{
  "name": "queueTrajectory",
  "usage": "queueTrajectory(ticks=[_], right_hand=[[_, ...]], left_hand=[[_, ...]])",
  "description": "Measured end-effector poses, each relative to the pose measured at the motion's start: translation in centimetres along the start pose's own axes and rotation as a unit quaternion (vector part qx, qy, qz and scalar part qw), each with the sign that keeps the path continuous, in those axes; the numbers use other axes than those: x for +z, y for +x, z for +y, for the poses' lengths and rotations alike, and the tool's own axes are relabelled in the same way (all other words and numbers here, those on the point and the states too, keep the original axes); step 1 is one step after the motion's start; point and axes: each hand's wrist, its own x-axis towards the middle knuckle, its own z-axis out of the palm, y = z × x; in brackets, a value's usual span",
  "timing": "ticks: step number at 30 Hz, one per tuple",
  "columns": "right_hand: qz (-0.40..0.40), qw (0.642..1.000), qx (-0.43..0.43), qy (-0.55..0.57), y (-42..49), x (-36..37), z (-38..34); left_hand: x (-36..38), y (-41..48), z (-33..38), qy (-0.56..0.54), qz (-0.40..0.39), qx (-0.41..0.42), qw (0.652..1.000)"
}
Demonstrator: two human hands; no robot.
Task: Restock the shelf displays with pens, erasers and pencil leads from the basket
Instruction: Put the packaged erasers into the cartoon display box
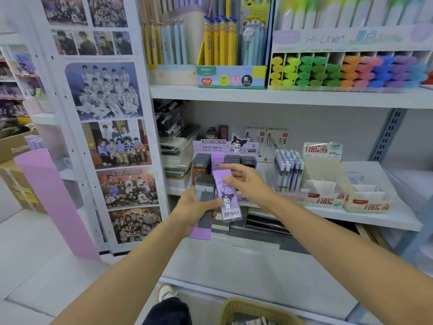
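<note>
At centre frame, a person's right grip pinches the upper end of a purple Kuromi lead pack between curled fingers and thumb. The pack is tilted with its barcode end lowest, in front of the Kuromi display box on the middle shelf. Just left of it, the left grip is wrapped round a stack of grey and purple packs, thumb across the front. The stack stands on end beside the single pack. Rows of similar packs fill the display box behind both hands. A woven basket sits at the bottom edge of the frame, well below the grips. Pastel pens stand to the right of the box, and highlighters line the upper right.
</note>
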Motion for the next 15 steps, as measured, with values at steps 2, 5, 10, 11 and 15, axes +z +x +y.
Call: queueTrajectory(ticks=[2, 5, 10, 11, 15], right_hand=[[0.005, 1.000, -0.008, -0.009, 1.0, -0.1, -0.5], [0.056, 0.998, -0.017, -0.006, 2.9, -0.8, -1.6], [0.178, 0.979, -0.058, -0.079, 5.9, -1.8, -2.3], [0.183, 0.975, -0.067, -0.110, 6.4, -1.7, -2.2], [0.150, 0.957, -0.083, -0.235, 8.2, -0.2, -0.9]], left_hand=[[-0.5, 0.5, -0.1, -0.024, -0.003, -0.010, 1.000], [-1.7, 1.8, 0.3, -0.079, 0.017, -0.046, 0.996], [-3.4, 3.6, 0.7, -0.118, 0.042, -0.068, 0.990], [-3.7, 3.9, 0.6, -0.119, 0.046, -0.056, 0.990], [-4.6, 4.7, -0.2, -0.093, 0.053, -0.014, 0.994]])
